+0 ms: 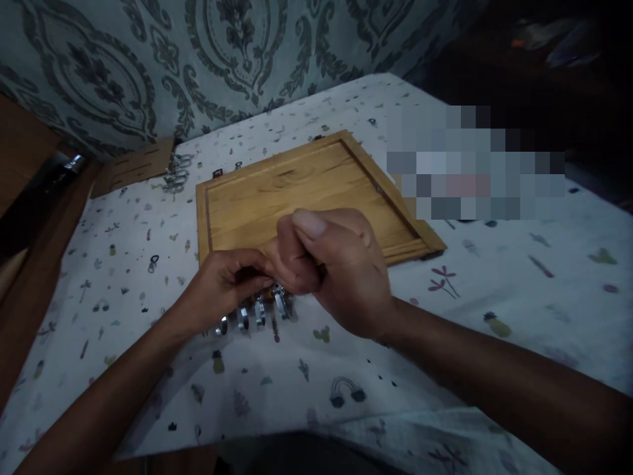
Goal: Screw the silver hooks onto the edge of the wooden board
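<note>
Patterned cloth (494,290) spread over the whole table, printed with small plants and figures. Wooden tray (306,191) lying flat on it, shallow rim up, long axis running from near left to far right, near edge partly covered by the hands. Blurred patch over the tray's far right corner, contents impossible to make out. Brown cardboard piece (133,168) at the far left by the wall, with a loose pile of metal rings (177,177) just beside it, dim and hard to read. Right hand (336,270) curled into a loose fist, thumb on top, fingertips pinched against those of the left hand (225,280), itself bent closed; whatever sits between them hidden, so grip on it cannot be told. Row of small metal clips (254,313) directly below the hands, near the tray's front edge, lined up left to right, each standing upright on the cloth; right end of the row tucked under the right hand.
</note>
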`<state>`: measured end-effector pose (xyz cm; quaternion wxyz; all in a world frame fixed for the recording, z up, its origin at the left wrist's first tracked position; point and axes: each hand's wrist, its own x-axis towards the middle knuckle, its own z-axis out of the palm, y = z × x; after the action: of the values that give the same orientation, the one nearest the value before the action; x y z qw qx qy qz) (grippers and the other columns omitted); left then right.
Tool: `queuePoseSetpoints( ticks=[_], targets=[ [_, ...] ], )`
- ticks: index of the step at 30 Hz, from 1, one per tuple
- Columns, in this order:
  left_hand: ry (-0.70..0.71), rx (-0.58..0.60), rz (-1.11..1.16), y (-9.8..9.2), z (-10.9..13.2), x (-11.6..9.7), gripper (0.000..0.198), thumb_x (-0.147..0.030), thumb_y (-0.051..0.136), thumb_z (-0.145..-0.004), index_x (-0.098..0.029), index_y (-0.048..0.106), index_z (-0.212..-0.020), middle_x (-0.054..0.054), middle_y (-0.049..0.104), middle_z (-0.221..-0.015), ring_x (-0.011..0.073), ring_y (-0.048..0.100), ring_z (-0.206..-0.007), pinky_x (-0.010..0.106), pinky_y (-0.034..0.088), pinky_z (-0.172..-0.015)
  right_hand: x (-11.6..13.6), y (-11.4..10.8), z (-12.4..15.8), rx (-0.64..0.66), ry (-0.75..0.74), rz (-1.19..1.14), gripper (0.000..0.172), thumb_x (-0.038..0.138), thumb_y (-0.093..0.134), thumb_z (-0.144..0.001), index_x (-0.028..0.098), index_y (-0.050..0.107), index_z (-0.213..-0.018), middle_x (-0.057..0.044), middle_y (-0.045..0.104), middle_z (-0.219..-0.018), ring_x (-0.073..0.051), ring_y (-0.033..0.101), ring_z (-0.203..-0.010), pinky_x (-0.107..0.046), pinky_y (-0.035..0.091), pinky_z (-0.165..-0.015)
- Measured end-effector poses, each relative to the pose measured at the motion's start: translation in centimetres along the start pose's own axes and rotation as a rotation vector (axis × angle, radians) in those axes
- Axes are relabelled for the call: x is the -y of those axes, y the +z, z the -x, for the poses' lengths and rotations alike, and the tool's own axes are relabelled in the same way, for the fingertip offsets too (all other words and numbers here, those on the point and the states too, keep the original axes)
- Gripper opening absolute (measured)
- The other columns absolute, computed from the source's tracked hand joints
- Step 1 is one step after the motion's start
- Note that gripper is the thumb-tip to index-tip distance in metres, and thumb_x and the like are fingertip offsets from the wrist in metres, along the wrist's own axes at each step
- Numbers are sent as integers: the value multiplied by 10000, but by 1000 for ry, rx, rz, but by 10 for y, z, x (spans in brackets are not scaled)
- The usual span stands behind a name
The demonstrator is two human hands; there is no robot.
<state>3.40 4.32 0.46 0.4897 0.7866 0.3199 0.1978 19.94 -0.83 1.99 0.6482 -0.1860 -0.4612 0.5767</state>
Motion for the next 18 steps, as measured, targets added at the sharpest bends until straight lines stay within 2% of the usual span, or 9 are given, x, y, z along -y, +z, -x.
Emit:
queuePoseSetpoints(
  ticks=[3,10,18],
  targets=[
    [5,14,-2,0,-1,1,126,-218,676,-842,-181,689,-722,-19,725,-737,120,679,-718,206,536,-685,1,0,1,0,2,6,464,354,507,-944,209,390,-519,54,283,-484,-81,277,-461,-282,248,-476],
    [38,35,-34,0,-1,3,214,-244,680,-846,-176,634,-648,-14,658,-644,146,683,-771,241,552,-760,3,1,2,-25,45,58,432,268,448,-940,221,379,-516,46,294,-489,-89,287,-459,-290,247,-476],
    [46,66,-92,-1,0,5,252,-292,657,-873,-179,618,-651,-8,645,-644,154,681,-779,246,555,-752,2,1,2,-4,20,32,470,334,469,-960,206,367,-519,49,309,-503,-78,286,-468,-280,247,-477]
  ],
)
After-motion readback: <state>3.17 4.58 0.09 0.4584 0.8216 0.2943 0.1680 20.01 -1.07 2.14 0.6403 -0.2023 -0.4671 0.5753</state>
